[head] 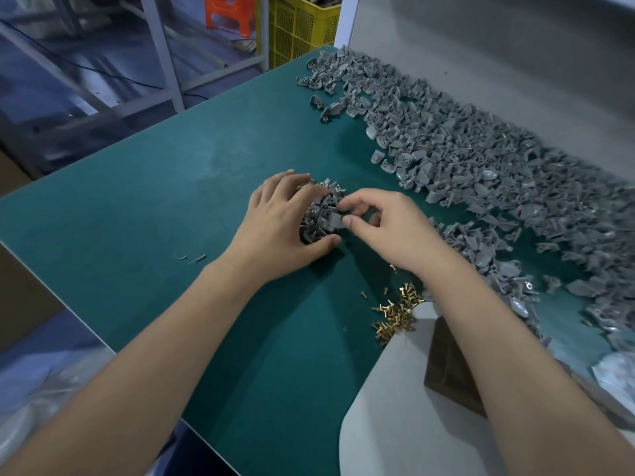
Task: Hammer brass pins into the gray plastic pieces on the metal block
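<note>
Left hand (279, 219) curled around dark round metal block (311, 235) loaded with small gray plastic pieces (326, 197); right hand (385, 225) pinching one gray plastic piece (334, 222) above it. Loose short brass pins (397, 312) near right forearm on green table mat (171, 187).

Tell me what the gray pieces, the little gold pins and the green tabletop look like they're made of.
Gray pieces: probably molded plastic, uniform matte gray with soft highlights on curved faces.
Gold pins: likely brass, shiny yellow metal glinting at the heads.
Green tabletop: seemingly a rubbery or vinyl mat, flat teal with a dull, faintly scuffed sheen.

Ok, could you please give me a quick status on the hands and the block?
Left hand steadying loaded metal block. Right hand pinching gray piece onto it. No hammer visible.
</note>
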A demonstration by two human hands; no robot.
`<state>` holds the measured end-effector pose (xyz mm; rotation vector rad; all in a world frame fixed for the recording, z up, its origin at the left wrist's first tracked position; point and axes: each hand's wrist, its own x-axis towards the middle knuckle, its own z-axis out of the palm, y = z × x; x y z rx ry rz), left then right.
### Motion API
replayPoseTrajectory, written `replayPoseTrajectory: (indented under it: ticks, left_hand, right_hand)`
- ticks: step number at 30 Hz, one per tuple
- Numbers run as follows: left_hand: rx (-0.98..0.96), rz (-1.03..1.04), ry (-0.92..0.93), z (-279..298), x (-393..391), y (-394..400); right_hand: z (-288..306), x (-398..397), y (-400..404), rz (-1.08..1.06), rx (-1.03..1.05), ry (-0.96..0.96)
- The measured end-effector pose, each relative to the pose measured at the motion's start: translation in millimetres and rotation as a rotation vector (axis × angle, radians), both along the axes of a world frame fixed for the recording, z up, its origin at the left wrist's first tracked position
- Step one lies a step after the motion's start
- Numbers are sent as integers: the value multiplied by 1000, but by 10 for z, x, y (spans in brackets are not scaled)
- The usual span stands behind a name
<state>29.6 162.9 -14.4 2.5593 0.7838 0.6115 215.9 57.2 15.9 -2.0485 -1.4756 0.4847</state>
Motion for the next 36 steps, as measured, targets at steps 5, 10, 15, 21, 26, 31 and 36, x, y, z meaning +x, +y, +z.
replayPoseTrajectory:
  ticks: [5, 10, 15, 21, 26, 31, 36]
  left_hand:
    - [10, 12, -97, 62, -41, -82]
    - [89, -88, -267, 132, -33, -283]
    - [45, -307, -173, 151, -144, -617]
    - [14, -306, 44, 136, -208, -913]
    - [-18, -171, 93, 175, -132, -955]
    - [64, -122, 182, 259, -30, -945]
    - [-54, -144, -49, 383, 128, -1154]
  right_hand:
    - [31, -15, -55, -69, 58, -41]
    - [253, -13, -215, -152, 204, -104]
    - [361, -70, -721, -213, 226, -69]
    - [373, -311, -1421, -247, 204, -51]
    - [328, -417, -1781, -343, 239, -141]
    - [231, -374, -1915, -477, 361, -142]
    - [158, -369, -1963, -471, 491, -145]
